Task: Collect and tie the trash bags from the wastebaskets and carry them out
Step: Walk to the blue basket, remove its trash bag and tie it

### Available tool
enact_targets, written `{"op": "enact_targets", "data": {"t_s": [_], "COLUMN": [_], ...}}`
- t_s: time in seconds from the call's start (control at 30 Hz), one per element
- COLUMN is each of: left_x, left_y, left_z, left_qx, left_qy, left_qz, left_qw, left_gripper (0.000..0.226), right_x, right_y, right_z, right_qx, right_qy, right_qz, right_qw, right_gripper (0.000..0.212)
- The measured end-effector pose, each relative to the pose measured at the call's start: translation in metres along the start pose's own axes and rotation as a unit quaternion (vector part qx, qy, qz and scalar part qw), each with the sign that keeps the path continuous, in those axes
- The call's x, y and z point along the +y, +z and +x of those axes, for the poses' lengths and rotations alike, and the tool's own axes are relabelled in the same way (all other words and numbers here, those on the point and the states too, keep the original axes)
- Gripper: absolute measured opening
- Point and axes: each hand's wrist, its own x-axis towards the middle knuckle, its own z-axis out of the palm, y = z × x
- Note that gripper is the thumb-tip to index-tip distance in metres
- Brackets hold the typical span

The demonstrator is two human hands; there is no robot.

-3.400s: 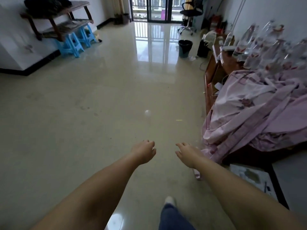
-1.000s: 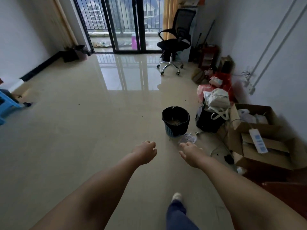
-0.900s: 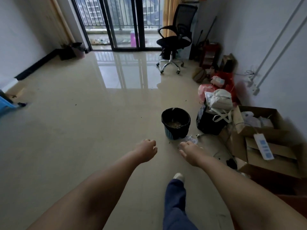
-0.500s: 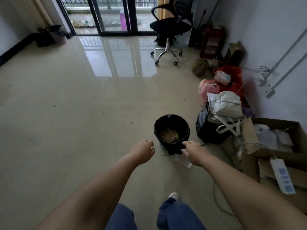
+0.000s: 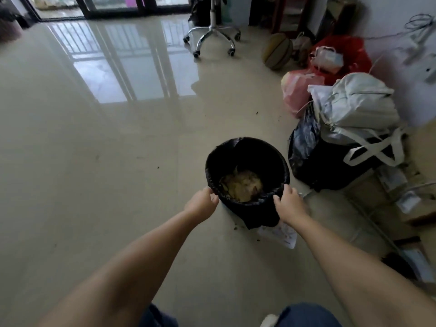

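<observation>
A glossy beige tile floor [image 5: 99, 175] runs back to a sliding glass door, with the chrome base of an office chair [image 5: 212, 36] near it and a heap of bags — a white tote [image 5: 354, 109], a pink bag [image 5: 297, 90], a red one [image 5: 349, 53] — piled along the right wall. At mid-floor stands a round wastebasket [image 5: 257, 218] lined with a black trash bag [image 5: 247, 147] holding yellowish scraps, a scrap of paper [image 5: 280, 234] lying just beside its base. The left hand [image 5: 201, 205] and right hand [image 5: 289, 201] each pinch the bag's folded-over edge at the near rim — one on either side.
</observation>
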Motion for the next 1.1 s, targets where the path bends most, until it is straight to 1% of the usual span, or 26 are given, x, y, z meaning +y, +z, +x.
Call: {"op": "enact_targets", "data": {"t_s": [0.07,0.1,0.13,0.17,0.2,0.27,0.3,0.37,0.47,0.53,0.63,0.67,0.73,0.83,0.9,0.93,0.97,1.03,1.1], "left_x": [-0.017,-0.024,-0.03,-0.037,-0.044,-0.052,-0.055,-0.059,-0.066,-0.076,-0.091,-0.098,-0.112,-0.135,-0.148,-0.153,-0.155,-0.157,-0.16], "left_y": [0.023,0.031,0.037,0.042,0.047,0.052,0.052,0.049,0.037,0.024,0.001,-0.006,-0.018,-0.027,-0.03,-0.029,-0.03,-0.031,-0.032], "left_z": [0.046,0.069,0.09,0.109,0.125,0.145,0.151,0.158,0.157,0.156,0.155,0.155,0.158,0.163,0.163,0.163,0.162,0.158,0.154], "left_qx": [0.047,0.06,0.057,0.037,0.011,-0.029,-0.032,-0.019,0.006,0.028,0.072,0.092,0.131,0.188,0.185,0.163,0.137,0.092,0.054], "left_qy": [-0.027,-0.047,-0.067,-0.083,-0.086,-0.066,-0.052,-0.035,-0.062,-0.081,-0.082,-0.089,-0.113,-0.165,-0.194,-0.2,-0.202,-0.202,-0.204], "left_qz": [-0.071,-0.114,-0.164,-0.219,-0.278,-0.372,-0.394,-0.423,-0.46,-0.476,-0.487,-0.491,-0.501,-0.522,-0.544,-0.56,-0.573,-0.574,-0.572], "left_qw": [0.996,0.99,0.982,0.971,0.957,0.926,0.917,0.905,0.886,0.875,0.867,0.862,0.848,0.815,0.795,0.787,0.782,0.788,0.793], "left_gripper": [0.057,0.063,0.068,0.071,0.068,0.049,0.041,0.033,0.027,0.025,0.012,0.011,0.017,0.032,0.034,0.031,0.028,0.028,0.03], "right_x": [0.011,0.017,0.021,0.024,0.025,0.022,0.017,0.004,-0.023,-0.039,-0.056,-0.063,-0.079,-0.089,-0.085,-0.081,-0.077,-0.065,-0.058], "right_y": [0.031,0.044,0.055,0.064,0.072,0.081,0.082,0.076,0.065,0.066,0.08,0.086,0.098,0.115,0.123,0.126,0.129,0.139,0.15], "right_z": [0.038,0.057,0.074,0.09,0.102,0.122,0.129,0.136,0.136,0.137,0.149,0.152,0.152,0.144,0.142,0.143,0.145,0.147,0.142], "right_qx": [0.062,0.075,0.074,0.069,0.068,0.086,0.103,0.115,0.119,0.1,0.065,0.059,0.045,0.039,0.018,0.0,-0.02,-0.073,-0.166], "right_qy": [0.067,0.096,0.122,0.141,0.156,0.163,0.153,0.119,0.079,0.064,0.037,0.029,0.002,-0.067,-0.109,-0.106,-0.082,0.005,0.088], "right_qz": [0.085,0.12,0.147,0.172,0.196,0.234,0.239,0.224,0.201,0.195,0.212,0.222,0.239,0.271,0.325,0.361,0.396,0.441,0.476], "right_qw": [0.992,0.985,0.979,0.972,0.966,0.955,0.953,0.96,0.969,0.973,0.974,0.973,0.97,0.959,0.939,0.926,0.915,0.895,0.859], "right_gripper": [0.063,0.065,0.067,0.066,0.064,0.057,0.055,0.054,0.049,0.046,0.026,0.021,0.026,0.045,0.052,0.055,0.057,0.064,0.074]}}
